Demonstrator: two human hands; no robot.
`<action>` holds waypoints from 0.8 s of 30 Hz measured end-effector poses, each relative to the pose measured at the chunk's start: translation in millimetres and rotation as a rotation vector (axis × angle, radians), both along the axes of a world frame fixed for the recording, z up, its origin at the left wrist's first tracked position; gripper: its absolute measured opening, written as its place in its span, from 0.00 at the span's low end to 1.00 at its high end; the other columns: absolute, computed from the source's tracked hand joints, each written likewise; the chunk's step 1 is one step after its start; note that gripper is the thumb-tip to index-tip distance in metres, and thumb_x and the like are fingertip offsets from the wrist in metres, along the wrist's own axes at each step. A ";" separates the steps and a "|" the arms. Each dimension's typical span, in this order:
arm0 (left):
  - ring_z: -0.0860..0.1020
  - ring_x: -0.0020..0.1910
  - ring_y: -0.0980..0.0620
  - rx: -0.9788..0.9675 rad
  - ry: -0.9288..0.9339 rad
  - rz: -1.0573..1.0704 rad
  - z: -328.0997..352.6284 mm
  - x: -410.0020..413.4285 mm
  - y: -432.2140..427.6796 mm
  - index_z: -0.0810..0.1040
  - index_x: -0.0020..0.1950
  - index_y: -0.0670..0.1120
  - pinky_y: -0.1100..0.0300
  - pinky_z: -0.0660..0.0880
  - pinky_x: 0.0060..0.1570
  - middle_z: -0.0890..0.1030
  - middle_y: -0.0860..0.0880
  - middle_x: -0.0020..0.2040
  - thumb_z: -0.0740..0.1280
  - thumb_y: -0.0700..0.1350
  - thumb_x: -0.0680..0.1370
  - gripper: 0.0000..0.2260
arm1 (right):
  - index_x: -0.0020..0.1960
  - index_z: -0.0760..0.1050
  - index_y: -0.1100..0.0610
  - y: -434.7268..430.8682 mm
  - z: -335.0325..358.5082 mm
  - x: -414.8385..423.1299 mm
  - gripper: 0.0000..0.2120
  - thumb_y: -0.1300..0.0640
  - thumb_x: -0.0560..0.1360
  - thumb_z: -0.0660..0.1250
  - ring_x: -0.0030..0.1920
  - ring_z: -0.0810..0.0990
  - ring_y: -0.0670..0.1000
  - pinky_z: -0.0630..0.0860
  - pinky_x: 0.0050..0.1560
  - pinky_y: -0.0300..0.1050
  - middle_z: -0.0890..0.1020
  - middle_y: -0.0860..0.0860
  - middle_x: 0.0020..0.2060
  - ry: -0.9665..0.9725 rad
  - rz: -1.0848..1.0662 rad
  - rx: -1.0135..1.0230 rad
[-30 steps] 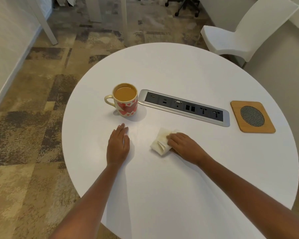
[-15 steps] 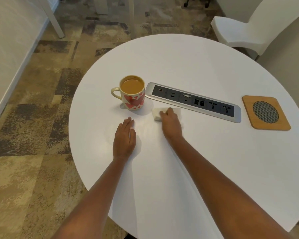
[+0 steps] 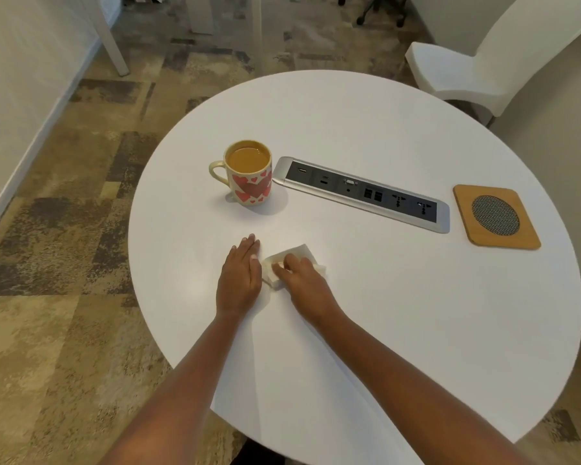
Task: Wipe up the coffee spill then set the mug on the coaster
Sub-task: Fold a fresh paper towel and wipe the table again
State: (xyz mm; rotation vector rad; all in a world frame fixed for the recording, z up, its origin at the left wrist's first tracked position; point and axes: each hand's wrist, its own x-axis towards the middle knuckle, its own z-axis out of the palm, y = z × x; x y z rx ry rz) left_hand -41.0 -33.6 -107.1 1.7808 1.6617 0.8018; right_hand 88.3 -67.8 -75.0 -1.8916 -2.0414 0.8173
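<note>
white tissue (image 3: 297, 254) gripped under right hand (image 3: 307, 286), left hand (image 3: 239, 280) flat.

- Round white table (image 3: 383, 122).
- Coffee mug (image 3: 250, 174) stands beside a socket strip (image 3: 363, 193).
- Wooden coaster (image 3: 467, 203) lies off the strip's right end.
- Crumpled tissue (image 3: 299, 252) lies nearer the front.

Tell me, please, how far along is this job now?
No coffee stain shows on the table, so wiping looks nearly done. The right hand holds the napkin down beside the flat left hand. Left: the full mug stands by the socket strip, not on the bare coaster.
</note>
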 end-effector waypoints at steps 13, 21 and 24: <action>0.53 0.76 0.46 0.059 0.482 -0.132 1.0 3.4 -51.4 0.56 0.74 0.41 0.48 0.46 0.75 0.56 0.43 0.76 0.46 0.45 0.75 0.26 | 0.49 0.69 0.57 -62.0 3.9 61.4 0.11 0.52 0.80 0.53 0.51 0.75 0.59 0.63 0.47 0.45 0.74 0.58 0.49 0.051 -0.571 0.092; 0.60 0.74 0.42 0.134 0.348 -0.080 5.5 2.3 -69.8 0.61 0.71 0.36 0.49 0.54 0.74 0.62 0.37 0.73 0.54 0.36 0.79 0.20 | 0.33 0.70 0.61 -83.2 26.2 94.7 0.11 0.68 0.74 0.57 0.39 0.76 0.59 0.63 0.34 0.43 0.77 0.65 0.36 0.146 -0.689 0.007; 0.72 0.64 0.37 0.207 0.274 -0.030 4.1 1.1 -70.5 0.70 0.65 0.35 0.46 0.67 0.65 0.74 0.34 0.63 0.56 0.33 0.78 0.16 | 0.36 0.70 0.60 -98.0 27.0 101.4 0.10 0.67 0.75 0.58 0.42 0.79 0.63 0.63 0.35 0.41 0.80 0.67 0.39 0.144 -0.761 0.059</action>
